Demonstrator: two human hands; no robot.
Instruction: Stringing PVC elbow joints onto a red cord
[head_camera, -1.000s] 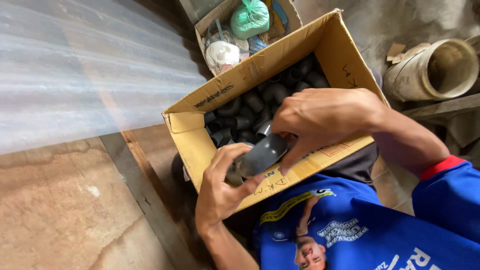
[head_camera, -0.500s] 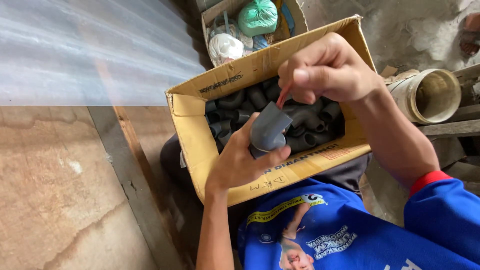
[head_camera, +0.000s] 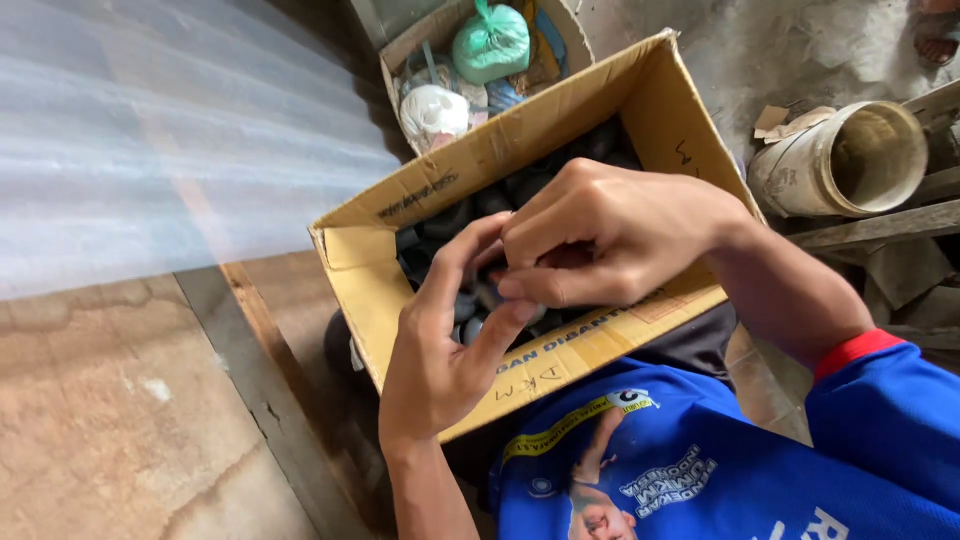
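Both hands meet right over the open cardboard box (head_camera: 560, 360), and whatever they're working is almost buried between them. The left hand (head_camera: 440, 350) comes up from below, palm toward the box, thumb and forefinger curled upward. The right hand (head_camera: 610, 235) arches over from the far side, knuckles up, its fingers (head_camera: 540, 290) folded down and pinched against the left fingertips. Just a sliver of a small dark grey pipe fitting (head_camera: 490, 295) shows in the gap, so it sits dead centre, below the right fingertips and above the left palm. Its long axis? Can't tell, too much is covered. Both sets of fingers look closed on it, the right ones tighter.

Under the hands the box is packed with more dark fittings (head_camera: 450, 220), piled well up its walls. The near wall of the box runs right under the left wrist, the flap on the left side stands open, so the free room is upward and toward the blue shirt (head_camera: 680, 470). Beyond the box sits a second carton with a green bag (head_camera: 490, 45) and a white bag (head_camera: 433, 110); off to the right lies a wide pale pipe (head_camera: 850, 160), well apart.
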